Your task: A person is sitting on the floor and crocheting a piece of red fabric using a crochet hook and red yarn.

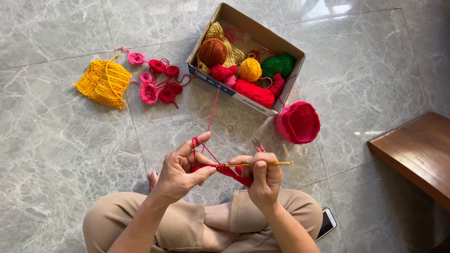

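Observation:
My left hand (180, 168) pinches a small red crochet piece (234, 173), with red yarn (213, 107) looped over its raised index finger. That strand runs up to the cardboard box (243, 23). My right hand (265, 175) grips a yellow crochet hook (274, 163), which lies level with its tip in the red work between both hands. Both hands hover above my crossed legs in beige trousers.
The box holds brown, yellow, green and red yarn balls. A pink crocheted cap (298, 122) lies beside it. Small red and pink crocheted flowers (159, 82) and a yellow knitted piece (104, 83) lie to the left. A wooden bench (417, 150) stands right, a phone (326, 223) by my knee.

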